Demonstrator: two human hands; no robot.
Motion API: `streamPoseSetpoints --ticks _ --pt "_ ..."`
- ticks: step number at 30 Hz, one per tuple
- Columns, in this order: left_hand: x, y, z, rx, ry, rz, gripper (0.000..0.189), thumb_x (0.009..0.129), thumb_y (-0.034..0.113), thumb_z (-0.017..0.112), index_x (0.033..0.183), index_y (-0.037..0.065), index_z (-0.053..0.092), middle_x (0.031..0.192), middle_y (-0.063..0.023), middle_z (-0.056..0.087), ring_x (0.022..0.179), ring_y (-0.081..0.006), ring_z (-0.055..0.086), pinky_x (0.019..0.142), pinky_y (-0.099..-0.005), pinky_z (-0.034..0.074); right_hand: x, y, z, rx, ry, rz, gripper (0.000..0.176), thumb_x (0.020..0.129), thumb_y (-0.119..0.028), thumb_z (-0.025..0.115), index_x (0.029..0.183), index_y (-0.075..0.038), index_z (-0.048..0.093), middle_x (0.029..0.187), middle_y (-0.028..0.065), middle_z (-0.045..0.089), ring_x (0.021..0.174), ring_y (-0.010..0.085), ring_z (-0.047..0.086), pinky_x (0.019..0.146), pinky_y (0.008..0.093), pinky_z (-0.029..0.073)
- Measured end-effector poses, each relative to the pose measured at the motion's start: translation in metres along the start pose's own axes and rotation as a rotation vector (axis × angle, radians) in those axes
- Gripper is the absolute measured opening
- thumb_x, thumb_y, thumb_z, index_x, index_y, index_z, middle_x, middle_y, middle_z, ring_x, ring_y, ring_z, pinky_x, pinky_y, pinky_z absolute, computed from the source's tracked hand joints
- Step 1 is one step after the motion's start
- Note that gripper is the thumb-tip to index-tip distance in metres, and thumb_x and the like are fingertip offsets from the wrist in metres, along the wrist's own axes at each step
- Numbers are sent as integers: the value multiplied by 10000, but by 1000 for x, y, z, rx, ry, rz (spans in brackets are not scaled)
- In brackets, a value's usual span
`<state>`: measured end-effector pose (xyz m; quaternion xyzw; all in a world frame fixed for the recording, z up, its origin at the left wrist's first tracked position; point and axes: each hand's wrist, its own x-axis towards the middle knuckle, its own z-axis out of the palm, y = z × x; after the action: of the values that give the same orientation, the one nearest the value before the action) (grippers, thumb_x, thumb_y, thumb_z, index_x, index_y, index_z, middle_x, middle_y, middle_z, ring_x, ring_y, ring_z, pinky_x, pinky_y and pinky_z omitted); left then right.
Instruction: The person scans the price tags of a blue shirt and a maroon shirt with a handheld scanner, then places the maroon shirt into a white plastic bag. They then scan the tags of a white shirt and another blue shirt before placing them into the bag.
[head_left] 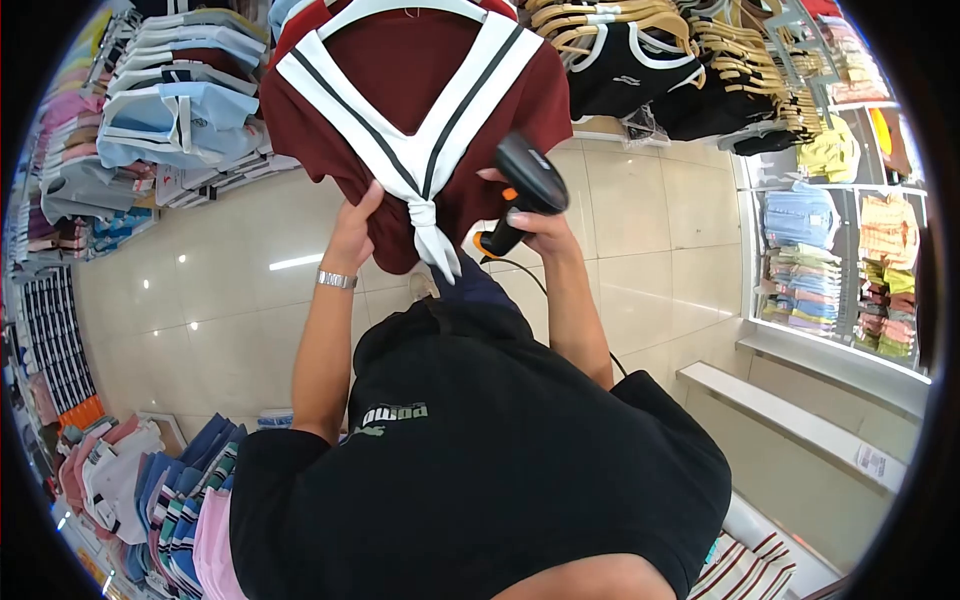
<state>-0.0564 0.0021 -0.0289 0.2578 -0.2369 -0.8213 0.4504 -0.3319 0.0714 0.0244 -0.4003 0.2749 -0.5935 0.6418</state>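
A maroon top (470, 95) with a wide white, dark-striped collar and a white knot hangs in front of me on a white hanger (405, 10). My left hand (352, 232), a metal watch on its wrist, grips the top's lower left side, thumb in front and the other fingers hidden behind the cloth. In my right hand (543, 228) is a black and orange barcode scanner (535, 180), held upright by its handle beside the knot. A finger of that hand touches the maroon cloth. The scanner's cable runs down along my right forearm.
Light blue shirts (180, 120) hang at the left, black tops (640, 75) on wooden hangers at the right. Shelves of folded clothes (803, 280) line the right wall. A white ledge (780, 415) juts out at lower right; more clothes (185, 490) stand behind me at lower left.
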Motion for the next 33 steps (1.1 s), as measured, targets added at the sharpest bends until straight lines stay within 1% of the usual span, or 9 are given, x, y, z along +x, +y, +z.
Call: streamPoseSetpoints --ticks 2,5,8,10,15,22,27,30,33 --pt "0 -1 18 305 68 103 463 980 158 634 1380 -34 500 1376 -98 572 1252 -182 541 1086 -350 399 7 2 7 -166 -37 101 733 701 -17 812 1382 -17 539 1326 115 631 1206 164 563 1014 299 422" --pt "0 -1 35 263 84 120 455 957 149 676 1358 -10 533 1299 -61 612 1170 -139 568 1027 -316 428 18 2 32 -297 -11 73 628 735 -23 796 1325 -11 581 1201 87 684 1142 152 587 974 290 428" --pt "3 2 34 391 204 186 436 945 176 696 1315 -11 560 1231 -56 636 1083 -134 599 955 -292 472 17 -2 35 -267 40 56 545 770 -32 765 1289 -4 598 1135 91 698 1093 162 602 946 302 443" --pt "0 7 32 288 211 231 462 940 179 703 1321 -30 547 1234 -72 635 1075 -147 605 952 -300 476 12 -8 37 -153 163 27 452 783 -83 727 1218 -18 622 981 67 683 915 123 590 850 274 438" --pt "-6 9 39 311 185 383 446 947 122 686 1327 -54 533 1295 -104 615 1170 -184 567 1026 -327 427 9 3 22 -73 249 10 342 769 -157 677 1079 -29 608 887 40 588 818 97 515 748 251 410" --pt "-8 24 20 364 302 431 378 957 99 664 1283 -70 573 1283 -109 639 1137 -188 608 1019 -330 442 7 -3 5 -36 263 -19 273 781 -123 702 1028 -30 630 885 20 602 791 73 495 719 234 377" --pt "-7 31 17 424 350 450 433 945 107 686 1311 -81 550 1301 -123 626 1153 -192 599 1026 -334 443 9 -5 -10 -52 230 27 391 786 -124 699 1157 -29 622 908 40 628 800 77 499 728 240 384" --pt "-15 34 13 467 302 335 465 941 138 701 1318 -84 544 1309 -127 618 1168 -198 590 1026 -335 445 8 -8 -17 -134 243 65 436 785 -111 700 1202 -23 610 942 62 662 810 82 514 744 245 391" --pt "-27 34 14 554 297 328 495 952 208 698 1323 -80 543 1321 -138 605 1173 -197 587 1016 -327 454 6 -16 -17 -176 163 109 470 774 -82 711 1227 -13 607 992 87 687 909 131 573 846 267 423"
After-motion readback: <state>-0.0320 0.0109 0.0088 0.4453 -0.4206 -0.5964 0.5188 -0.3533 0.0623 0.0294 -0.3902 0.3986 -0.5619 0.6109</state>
